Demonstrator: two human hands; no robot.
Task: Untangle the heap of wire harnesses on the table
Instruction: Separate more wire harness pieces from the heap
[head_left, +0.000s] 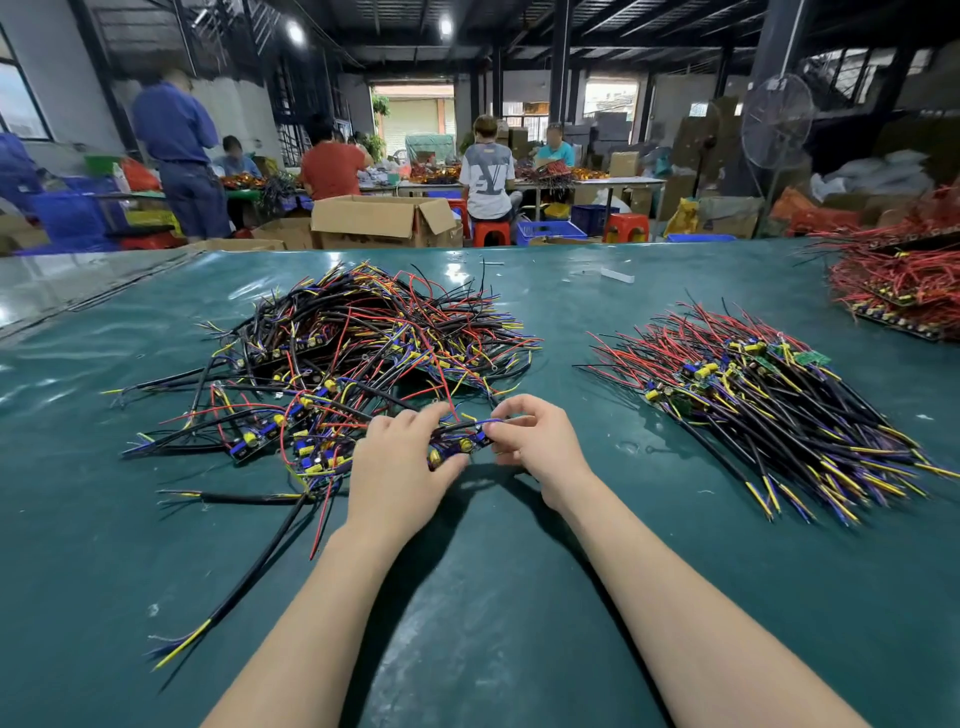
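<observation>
A tangled heap of wire harnesses (353, 353) with black, red, yellow and blue leads and small circuit boards lies on the green table (493, 597), left of centre. At its near edge both hands hold one harness board (460, 447) with yellow capacitors. My left hand (400, 467) grips the board's left end, thumb underneath. My right hand (535, 441) pinches its right end with curled fingers. Wires from this board still run back into the heap.
A sorted pile of harnesses (769, 405), laid roughly parallel, lies to the right. A red-wired pile (904, 280) sits at the far right edge. A small white piece (617, 274) lies near the far edge. Cardboard boxes (384, 221) and seated workers are beyond the table.
</observation>
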